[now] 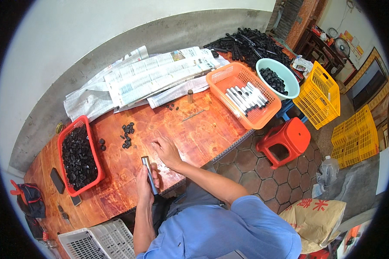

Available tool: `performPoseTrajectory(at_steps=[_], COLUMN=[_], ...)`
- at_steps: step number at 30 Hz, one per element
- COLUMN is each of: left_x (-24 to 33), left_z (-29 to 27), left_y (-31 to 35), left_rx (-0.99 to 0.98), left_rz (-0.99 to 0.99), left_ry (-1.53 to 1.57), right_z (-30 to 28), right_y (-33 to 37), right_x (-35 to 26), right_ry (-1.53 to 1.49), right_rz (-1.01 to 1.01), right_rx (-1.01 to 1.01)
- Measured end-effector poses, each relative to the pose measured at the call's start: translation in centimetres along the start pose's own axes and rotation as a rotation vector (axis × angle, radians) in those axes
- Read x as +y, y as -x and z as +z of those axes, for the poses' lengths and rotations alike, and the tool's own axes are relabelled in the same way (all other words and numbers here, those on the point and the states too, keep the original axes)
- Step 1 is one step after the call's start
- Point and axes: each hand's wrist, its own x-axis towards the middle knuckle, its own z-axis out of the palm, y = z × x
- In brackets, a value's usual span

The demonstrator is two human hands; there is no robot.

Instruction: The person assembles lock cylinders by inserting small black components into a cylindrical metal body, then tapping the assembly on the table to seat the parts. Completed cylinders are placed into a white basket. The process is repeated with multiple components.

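My left hand (145,185) is wrapped round a shiny metal tube (150,172), held upright and slightly tilted at the table's near edge. To the right of it, my right hand (166,152) hovers over the wooden table (116,185) with fingers apart and nothing visible in them. A loose group of small black caps (127,134) lies beyond the hands, with a few smaller black pieces (172,107) farther off. A short metal cylinder (190,96) stands near the newspapers, and a thin metal rod (193,115) lies nearby.
A red basket (100,166) of black pieces stands left, beside a phone (57,180) and keys (63,213). Newspapers (155,77) cover the back. An orange basket (246,123) holds silver tubes; beside it are a pale green bowl (294,88) and black tubes (250,45). A red stool (289,138) stands right.
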Motion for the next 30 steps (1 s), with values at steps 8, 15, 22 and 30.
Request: performPoseTrajectory(at_steps=[8, 15, 22, 30], left_x=[-0.1, -2.3, -2.4, -3.3], left_z=[-0.1, -1.7, -1.3, -1.1], left_y=[-0.3, -1.3, -1.7, -2.1], left_rx=[-0.055, -0.045, 0.109, 0.09], left_rz=[0.023, 0.082, 0.439, 0.57], left_ry=[-0.012, 0.021, -0.285, -0.524], right_z=[0.0, -1.0, -1.9, -3.0], right_y=[0.0, 1.2, 4.2, 3.8], right_x=[-0.2, -2.1, -5.0, -4.2], right_ry=[0.0, -0.151, -0.548, -0.58], right_rz=[-0.008, 0.192, 0.312, 0.391], right_rx=[0.003, -0.085, -0.262, -0.245])
